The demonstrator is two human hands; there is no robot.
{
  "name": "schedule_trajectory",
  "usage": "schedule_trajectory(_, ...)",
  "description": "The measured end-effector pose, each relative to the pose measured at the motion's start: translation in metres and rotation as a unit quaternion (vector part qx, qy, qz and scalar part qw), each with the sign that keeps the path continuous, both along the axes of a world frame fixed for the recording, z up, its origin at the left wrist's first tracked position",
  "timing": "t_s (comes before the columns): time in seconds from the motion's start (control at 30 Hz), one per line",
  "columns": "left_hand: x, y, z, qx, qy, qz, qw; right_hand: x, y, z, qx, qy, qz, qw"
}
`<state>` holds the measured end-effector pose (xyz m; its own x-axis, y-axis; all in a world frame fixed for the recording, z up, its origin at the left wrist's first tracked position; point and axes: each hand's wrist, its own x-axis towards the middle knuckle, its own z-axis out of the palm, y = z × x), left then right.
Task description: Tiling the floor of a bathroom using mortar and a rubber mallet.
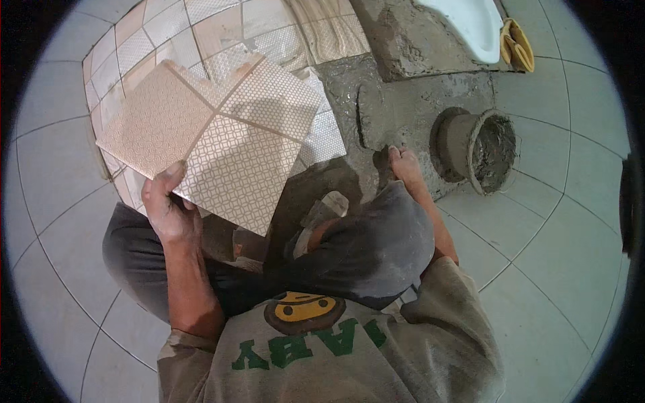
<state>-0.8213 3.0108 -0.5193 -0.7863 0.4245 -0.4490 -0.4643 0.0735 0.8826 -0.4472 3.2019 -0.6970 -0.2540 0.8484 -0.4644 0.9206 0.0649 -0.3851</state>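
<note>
Beside rough grey mortar, left hand edge-pinches flat beige ceramic tile, likely for control; right hand curls, contents unclear.

Large, plain, pale grey tiles with thin dark joints cover the floor along both the left and right sides. At upper left spreads an area of smaller patterned floor tiles, in white and beige squares. At upper right, a smooth white curved fixture sits against a rough grey cement surround, cut off by the top edge. The light is cool and muted, leaving soft shadows.
</note>
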Motion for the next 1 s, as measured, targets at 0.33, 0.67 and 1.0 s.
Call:
schedule_trajectory(0.33, 0.002, 0.002, -0.001, -0.012, 0.003, 0.027, 1.0, -0.026, 0.039, 0.003, -0.109, 0.047, -0.142, 0.983)
schedule_trajectory(0.67, -0.004, -0.008, -0.003, 0.016, 0.008, 0.016, 1.0, 0.026, -0.005, -0.015, -0.026, -0.064, 0.111, 0.991)
schedule_trajectory(1.0, -0.002, -0.007, -0.003, -0.006, -0.034, 0.039, 0.999, -0.007, 0.035, -0.011, -0.137, -0.005, -0.071, 0.988)
